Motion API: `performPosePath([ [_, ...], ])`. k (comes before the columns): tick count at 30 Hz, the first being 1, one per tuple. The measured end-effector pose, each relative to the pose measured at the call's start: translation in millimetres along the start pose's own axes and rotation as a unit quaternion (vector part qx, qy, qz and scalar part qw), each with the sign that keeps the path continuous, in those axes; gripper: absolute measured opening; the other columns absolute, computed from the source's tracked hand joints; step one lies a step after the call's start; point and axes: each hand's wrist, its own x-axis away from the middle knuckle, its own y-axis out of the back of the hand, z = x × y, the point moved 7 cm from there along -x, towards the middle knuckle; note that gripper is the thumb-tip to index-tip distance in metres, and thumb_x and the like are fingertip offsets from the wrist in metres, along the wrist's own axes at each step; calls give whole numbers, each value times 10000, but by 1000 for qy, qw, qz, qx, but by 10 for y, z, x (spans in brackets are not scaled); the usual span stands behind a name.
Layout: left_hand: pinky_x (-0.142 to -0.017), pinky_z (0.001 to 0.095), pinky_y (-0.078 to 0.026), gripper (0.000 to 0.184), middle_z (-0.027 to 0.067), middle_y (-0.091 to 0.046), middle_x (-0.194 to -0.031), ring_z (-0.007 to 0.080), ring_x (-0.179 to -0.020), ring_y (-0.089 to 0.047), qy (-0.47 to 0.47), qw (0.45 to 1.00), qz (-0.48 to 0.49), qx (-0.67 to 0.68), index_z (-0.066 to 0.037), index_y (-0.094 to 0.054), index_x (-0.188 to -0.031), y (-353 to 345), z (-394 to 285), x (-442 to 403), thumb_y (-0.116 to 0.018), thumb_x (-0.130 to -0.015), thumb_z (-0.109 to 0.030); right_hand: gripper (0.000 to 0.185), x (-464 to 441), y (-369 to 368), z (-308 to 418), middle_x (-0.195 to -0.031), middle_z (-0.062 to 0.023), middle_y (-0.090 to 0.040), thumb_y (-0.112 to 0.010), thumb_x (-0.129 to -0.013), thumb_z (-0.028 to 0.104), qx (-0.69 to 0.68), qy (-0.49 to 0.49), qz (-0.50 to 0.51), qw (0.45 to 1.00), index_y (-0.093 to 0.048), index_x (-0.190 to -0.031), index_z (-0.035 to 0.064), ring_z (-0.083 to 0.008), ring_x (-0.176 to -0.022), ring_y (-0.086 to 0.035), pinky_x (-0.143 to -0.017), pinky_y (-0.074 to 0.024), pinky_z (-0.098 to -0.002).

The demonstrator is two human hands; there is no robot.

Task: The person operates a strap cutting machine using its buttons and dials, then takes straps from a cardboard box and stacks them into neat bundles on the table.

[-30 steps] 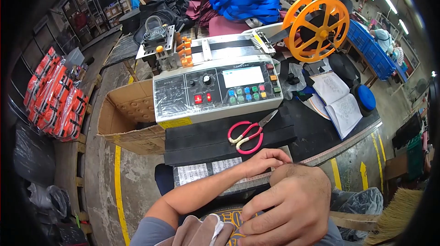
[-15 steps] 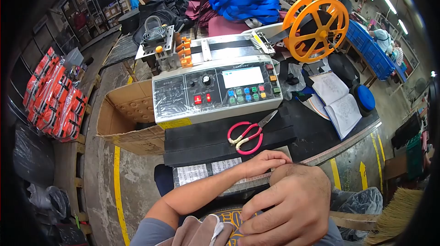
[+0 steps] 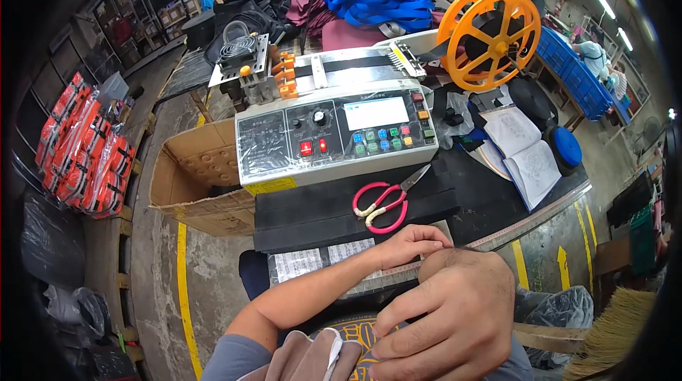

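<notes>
My left hand (image 3: 412, 245) rests at the table's front edge, its fingers curled together beside my right wrist; whatever they may hold is hidden. Close to the camera, my right hand (image 3: 451, 310) is bent loosely in front of the shirt, with gaps between its fingers and nothing visible in it. A brown cloth (image 3: 309, 358) lies to its left against the body. Beyond my left hand, pink-handled scissors (image 3: 381, 210) lie on black strips (image 3: 305, 228). Behind them stands a white machine (image 3: 284, 175) with a lit screen (image 3: 366, 114) and coloured buttons.
An orange reel (image 3: 497, 44) stands behind the machine's right end. On the right are an open notebook (image 3: 526, 157) and a blue roll (image 3: 566, 147). A cardboard box (image 3: 202, 161) sits left of the machine. A broom (image 3: 621, 331) is at lower right. People work in the right background.
The table and machine appear slightly higher in the view. Both hands keep nearly the same pose and place.
</notes>
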Motion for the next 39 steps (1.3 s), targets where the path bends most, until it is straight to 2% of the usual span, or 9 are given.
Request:
performPosePath([
  [13, -1044, 323, -502, 273, 49, -728, -1208, 114, -1149, -641, 5, 1000, -3, -19, 0, -709, -1266, 29, 66, -21, -575, -1100, -171, 237, 19, 103, 100, -776, -130, -691, -651, -876, 56, -79, -4, 16, 997, -625, -641, 29, -232, -676, -664, -739, -576, -403],
  [16, -1024, 315, -513, 272, 47, -731, -1210, 111, -1139, -646, -1, 1000, -1, -15, -4, -709, -1266, 18, 70, -10, -586, -1101, -182, 184, 16, 55, 173, -773, -163, -682, -626, -862, 46, -153, -11, 111, 982, -633, -680, 27, -287, -692, -676, -841, -592, -516],
  [18, -979, 306, -537, 266, 44, -736, -1198, 110, -1112, -660, -15, 1000, -1, -14, -15, -707, -1262, 28, 67, -26, -612, -1095, -199, 113, 48, 59, 171, -881, -244, -706, -614, -867, 69, -256, 12, 257, 932, -689, -817, 1, -399, -777, -705, -934, -566, -630],
  [21, -984, 310, -536, 264, 47, -734, -1202, 115, -1116, -659, -15, 1000, -2, -17, -18, -707, -1263, 32, 75, -24, -614, -1093, -196, 148, 106, -69, 221, -836, -252, -686, -621, -788, 85, -276, 13, 277, 920, -638, -674, -9, -422, -790, -698, -976, -513, -726],
  [24, -992, 313, -533, 257, 49, -732, -1199, 117, -1118, -658, -17, 1000, 1, -20, -16, -706, -1262, 24, 54, -26, -606, -1092, -181, 186, -2, -9, 129, -732, -235, -656, -629, -839, 20, -244, -4, 197, 950, -651, -674, -60, -370, -693, -679, -924, -568, -701],
  [28, -1007, 317, -529, 258, 55, -731, -1207, 120, -1127, -658, -9, 1000, 2, -25, -8, -704, -1264, 22, 52, -26, -598, -1091, -168, 235, 23, -18, 146, -620, -122, -630, -610, -821, 1, -182, 3, 20, 983, -622, -589, 35, -246, -594, -651, -919, -587, -646],
  [31, -1063, 329, -503, 268, 65, -725, -1238, 128, -1173, -646, 2, 999, 7, -34, -1, -703, -1272, 13, 33, -14, -577, -1093, -154, 237, 0, -14, 155, -592, -128, -621, -602, -818, -6, -167, 34, -4, 985, -631, -584, 24, -262, -584, -660, -954, -563, -711],
  [35, -1091, 332, -491, 273, 70, -722, -1254, 132, -1197, -641, 7, 999, 8, -35, 2, -702, -1277, 5, 28, -12, -571, -1090, -148, 238, 60, -127, 190, -595, -133, -622, -604, -825, -14, -125, 69, -113, 983, -635, -590, 4, -263, -594, -671, -935, -590, -676],
  [39, -1062, 323, -506, 266, 68, -727, -1235, 131, -1177, -651, 1, 999, 2, -40, 2, -702, -1273, 13, 33, -16, -594, -1086, -154, 221, -57, -7, 171, -597, -138, -624, -608, -820, -32, -166, 36, -36, 985, -646, -603, -12, -261, -588, -669, -909, -613, -649],
])
